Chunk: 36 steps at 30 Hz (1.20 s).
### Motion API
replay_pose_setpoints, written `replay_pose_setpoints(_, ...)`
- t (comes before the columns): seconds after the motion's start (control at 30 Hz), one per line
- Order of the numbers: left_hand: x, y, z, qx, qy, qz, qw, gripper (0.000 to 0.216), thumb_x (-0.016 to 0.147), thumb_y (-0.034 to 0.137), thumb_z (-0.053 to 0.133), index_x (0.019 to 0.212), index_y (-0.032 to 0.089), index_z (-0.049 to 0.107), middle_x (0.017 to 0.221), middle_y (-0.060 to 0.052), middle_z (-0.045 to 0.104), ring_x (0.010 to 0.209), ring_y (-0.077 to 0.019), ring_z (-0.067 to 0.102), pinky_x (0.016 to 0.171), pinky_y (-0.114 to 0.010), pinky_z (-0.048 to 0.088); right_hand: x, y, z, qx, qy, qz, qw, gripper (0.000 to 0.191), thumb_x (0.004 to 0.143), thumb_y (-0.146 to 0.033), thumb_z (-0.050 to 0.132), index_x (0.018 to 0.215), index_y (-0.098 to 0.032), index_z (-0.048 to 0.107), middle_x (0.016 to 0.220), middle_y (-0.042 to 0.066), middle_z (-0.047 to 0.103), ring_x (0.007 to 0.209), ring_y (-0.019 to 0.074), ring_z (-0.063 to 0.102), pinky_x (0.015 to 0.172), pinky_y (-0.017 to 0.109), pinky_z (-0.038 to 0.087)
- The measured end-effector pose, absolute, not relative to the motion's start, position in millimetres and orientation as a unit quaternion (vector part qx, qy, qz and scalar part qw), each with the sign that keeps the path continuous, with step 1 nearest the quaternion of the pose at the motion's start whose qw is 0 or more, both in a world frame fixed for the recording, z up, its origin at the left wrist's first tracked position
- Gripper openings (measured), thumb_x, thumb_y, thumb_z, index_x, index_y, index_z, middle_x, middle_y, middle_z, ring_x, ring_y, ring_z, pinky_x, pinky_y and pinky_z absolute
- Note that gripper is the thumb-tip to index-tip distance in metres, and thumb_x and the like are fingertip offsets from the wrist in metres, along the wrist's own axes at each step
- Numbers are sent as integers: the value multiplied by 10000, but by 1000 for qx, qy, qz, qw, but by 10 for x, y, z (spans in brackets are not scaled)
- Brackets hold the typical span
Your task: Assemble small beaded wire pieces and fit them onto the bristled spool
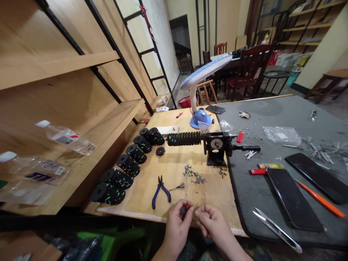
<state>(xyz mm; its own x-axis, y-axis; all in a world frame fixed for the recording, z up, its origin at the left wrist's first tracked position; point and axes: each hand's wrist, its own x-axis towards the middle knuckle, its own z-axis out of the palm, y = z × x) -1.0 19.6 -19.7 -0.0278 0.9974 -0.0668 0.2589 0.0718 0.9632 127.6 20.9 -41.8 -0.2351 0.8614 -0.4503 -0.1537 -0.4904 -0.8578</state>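
Note:
My left hand (177,224) is closed in a pinch on a small dark piece with red-orange bits (185,209) at the near edge of the wooden board (174,170). My right hand (211,220) sits beside it, fingers curled and pinched toward the same piece; what it grips is too small to name. Blue-handled pliers (161,191) lie just beyond my left hand. A pile of small coloured beads and metal bits (193,174) lies farther out. A black hand-crank winder (216,146) holds a row of black discs (183,138).
Stacks of black spools (122,174) run along the board's left side. The grey mat (285,152) at right carries two dark flat slabs, lighters (257,171), tweezers (277,229), an orange pen (322,200) and plastic bags. A blue desk lamp (199,78) stands behind. Wooden shelves with plastic bottles (67,137) stand left.

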Motion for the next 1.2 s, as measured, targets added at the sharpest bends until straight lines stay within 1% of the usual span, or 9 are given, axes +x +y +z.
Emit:
replay_pose_setpoints(0.17, -22, 188, -188, 587, 586, 394, 396, 167, 836, 325, 592, 788, 171, 637, 740, -51, 661, 689, -193, 625, 625, -247, 492, 1291, 234, -411, -506, -348, 692, 379, 496, 637, -695, 606, 645, -221, 460, 288, -126, 378, 268, 42, 222, 325, 190, 146)
replay_pose_setpoints(0.27, -37, 191, -175, 621, 580, 376, 369, 150, 843, 295, 574, 781, 176, 640, 733, -53, 660, 688, -196, 627, 628, -249, 484, 1300, 248, -420, -502, -345, 685, 399, 502, 631, -696, 617, 671, -219, 466, 297, -131, 378, 274, 44, 223, 328, 190, 153)
replay_pose_setpoints(0.47, -43, 190, -124, 658, 573, 345, 346, 120, 844, 241, 559, 777, 181, 638, 730, -47, 663, 684, -191, 627, 630, -244, 464, 1312, 243, -466, -490, -344, 680, 423, 490, 662, -672, 626, 744, -207, 496, 316, -135, 387, 285, 51, 224, 336, 191, 168)
replay_pose_setpoints(0.63, -38, 187, -132, 661, 576, 333, 348, 136, 851, 254, 551, 770, 177, 629, 718, -39, 647, 668, -184, 612, 615, -242, 449, 1334, 243, -440, -493, -341, 676, 428, 494, 660, -682, 629, 686, -205, 506, 328, -114, 400, 302, 54, 243, 355, 195, 176)
replay_pose_setpoints(0.8, -57, 199, -116, 634, 576, 335, 393, 140, 841, 268, 562, 775, 172, 640, 732, -44, 654, 684, -190, 614, 613, -241, 457, 1395, 267, -389, -507, -328, 677, 420, 527, 624, -717, 633, 638, -207, 503, 331, -98, 412, 312, 58, 249, 363, 201, 179)
replay_pose_setpoints(1.0, -75, 217, -100, 647, 565, 330, 391, 88, 804, 190, 563, 790, 174, 648, 744, -45, 669, 689, -191, 620, 635, -250, 466, 1423, 276, -372, -510, -340, 652, 446, 539, 634, -732, 621, 616, -212, 479, 356, -113, 358, 345, 59, 243, 386, 206, 184)
replay_pose_setpoints(1.2, -26, 218, -104, 649, 583, 319, 370, 88, 760, 142, 558, 739, 175, 637, 697, -32, 652, 654, -183, 607, 597, -238, 442, 1418, 246, -382, -522, -357, 629, 453, 529, 659, -716, 620, 606, -211, 474, 410, -109, 322, 383, 67, 248, 394, 212, 184)
